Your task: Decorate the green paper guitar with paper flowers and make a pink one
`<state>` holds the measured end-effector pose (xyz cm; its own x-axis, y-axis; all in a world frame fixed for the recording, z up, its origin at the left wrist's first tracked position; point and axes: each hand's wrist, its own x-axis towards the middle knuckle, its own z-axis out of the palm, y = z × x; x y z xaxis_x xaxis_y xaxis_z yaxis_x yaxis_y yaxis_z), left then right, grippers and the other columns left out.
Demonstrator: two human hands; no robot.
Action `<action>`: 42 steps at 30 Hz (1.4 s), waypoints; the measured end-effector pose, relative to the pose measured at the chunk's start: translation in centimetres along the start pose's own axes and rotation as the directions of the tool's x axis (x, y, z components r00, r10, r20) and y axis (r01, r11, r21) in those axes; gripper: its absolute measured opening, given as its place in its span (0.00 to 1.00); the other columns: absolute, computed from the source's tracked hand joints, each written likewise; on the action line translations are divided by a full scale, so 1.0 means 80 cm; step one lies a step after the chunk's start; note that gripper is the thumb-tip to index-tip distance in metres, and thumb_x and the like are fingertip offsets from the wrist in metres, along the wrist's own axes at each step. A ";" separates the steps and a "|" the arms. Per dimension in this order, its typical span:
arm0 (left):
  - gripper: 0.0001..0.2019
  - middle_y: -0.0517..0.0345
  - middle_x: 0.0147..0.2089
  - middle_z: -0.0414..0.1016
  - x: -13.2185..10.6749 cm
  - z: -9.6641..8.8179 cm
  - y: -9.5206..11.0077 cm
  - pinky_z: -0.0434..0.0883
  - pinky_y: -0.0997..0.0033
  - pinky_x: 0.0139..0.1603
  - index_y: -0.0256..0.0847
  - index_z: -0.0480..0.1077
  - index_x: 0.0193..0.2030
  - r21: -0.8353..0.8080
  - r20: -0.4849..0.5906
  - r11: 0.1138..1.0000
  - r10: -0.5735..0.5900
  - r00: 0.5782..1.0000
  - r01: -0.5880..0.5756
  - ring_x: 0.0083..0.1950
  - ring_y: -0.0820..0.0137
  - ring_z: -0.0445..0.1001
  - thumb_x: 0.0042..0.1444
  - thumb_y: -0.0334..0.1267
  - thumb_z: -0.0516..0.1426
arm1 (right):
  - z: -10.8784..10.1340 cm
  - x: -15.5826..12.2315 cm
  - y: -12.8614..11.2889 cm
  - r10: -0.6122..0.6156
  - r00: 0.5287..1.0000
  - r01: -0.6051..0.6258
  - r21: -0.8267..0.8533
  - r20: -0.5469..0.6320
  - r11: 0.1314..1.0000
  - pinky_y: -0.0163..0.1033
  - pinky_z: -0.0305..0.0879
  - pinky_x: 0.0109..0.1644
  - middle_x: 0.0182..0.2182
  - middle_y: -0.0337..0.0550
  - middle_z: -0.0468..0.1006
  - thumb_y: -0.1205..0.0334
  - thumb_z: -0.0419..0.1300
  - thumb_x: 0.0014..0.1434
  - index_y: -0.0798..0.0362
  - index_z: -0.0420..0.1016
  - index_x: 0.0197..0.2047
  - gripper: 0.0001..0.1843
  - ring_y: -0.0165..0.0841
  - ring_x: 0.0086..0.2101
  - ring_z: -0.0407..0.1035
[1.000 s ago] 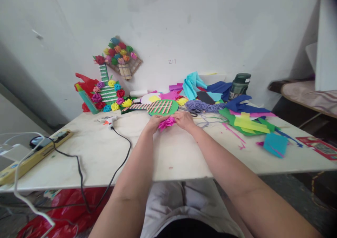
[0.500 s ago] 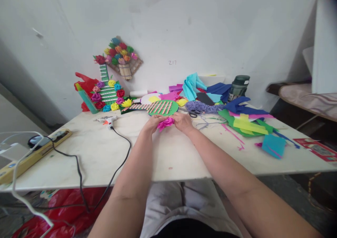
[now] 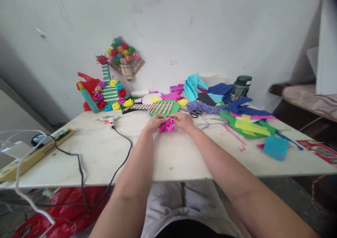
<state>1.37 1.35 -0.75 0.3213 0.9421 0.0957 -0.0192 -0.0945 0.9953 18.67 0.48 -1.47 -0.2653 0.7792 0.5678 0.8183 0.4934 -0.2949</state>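
Note:
A bright pink paper flower (image 3: pixel 166 126) with ruffled petals hangs between my two hands above the white table (image 3: pixel 179 157). My left hand (image 3: pixel 156 122) pinches it from the left side, fingers closed. On the other side my right hand (image 3: pixel 184 121) grips its upper right part, with the fingertips of both hands nearly meeting. Part of the flower is hidden behind the fingers. Just beyond the hands lies a green guitar-shaped piece (image 3: pixel 173 108) covered with a lattice of thin pinkish strips. A yellow paper flower (image 3: pixel 128 103) rests by its narrow end.
At left are a hot glue gun (image 3: pixel 112 120) with a black cord and a power strip (image 3: pixel 34 157). Decorated paper flowers (image 3: pixel 112 92) stand at the back. Purple yarn (image 3: pixel 204 107), scissors (image 3: pixel 195 114), a dark jar (image 3: pixel 240 87) and coloured paper (image 3: pixel 250 125) lie right.
My hands stay on the pink flower, and its petals have turned slightly and spread lower between the fingers. The whole view has shifted a little.

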 end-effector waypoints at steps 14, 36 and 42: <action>0.15 0.62 0.18 0.65 -0.003 0.001 0.006 0.53 0.77 0.22 0.33 0.69 0.21 0.102 -0.019 0.993 0.056 0.998 -0.054 0.20 0.80 0.58 0.34 0.42 0.67 | -0.010 0.003 0.009 -0.040 0.996 0.028 0.143 0.082 0.989 0.34 0.63 0.39 0.40 0.38 0.80 0.64 0.56 0.56 0.46 0.78 0.42 0.13 0.31 0.39 0.72; 0.15 0.63 0.16 0.63 -0.003 0.000 0.005 0.51 0.77 0.20 0.32 0.71 0.21 0.041 -0.047 0.999 0.004 0.999 -0.002 0.18 0.81 0.57 0.34 0.42 0.68 | -0.011 0.007 0.006 -0.046 0.989 0.054 -0.055 0.141 0.997 0.34 0.59 0.36 0.38 0.37 0.79 0.62 0.51 0.59 0.40 0.77 0.46 0.17 0.32 0.38 0.70; 0.13 0.60 0.18 0.68 -0.001 -0.001 0.001 0.56 0.77 0.21 0.32 0.71 0.22 -0.062 -0.066 0.998 -0.019 0.998 0.015 0.20 0.79 0.62 0.34 0.38 0.68 | -0.015 0.005 -0.001 -0.020 0.991 0.027 -0.053 0.133 0.998 0.34 0.59 0.35 0.39 0.37 0.79 0.64 0.50 0.58 0.41 0.77 0.46 0.18 0.32 0.39 0.70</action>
<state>1.23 1.30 -0.72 0.2581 0.9630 0.0774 -0.0730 -0.0604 0.9955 19.12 0.33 -0.28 -0.3470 0.8136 0.4665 0.8365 0.4934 -0.2383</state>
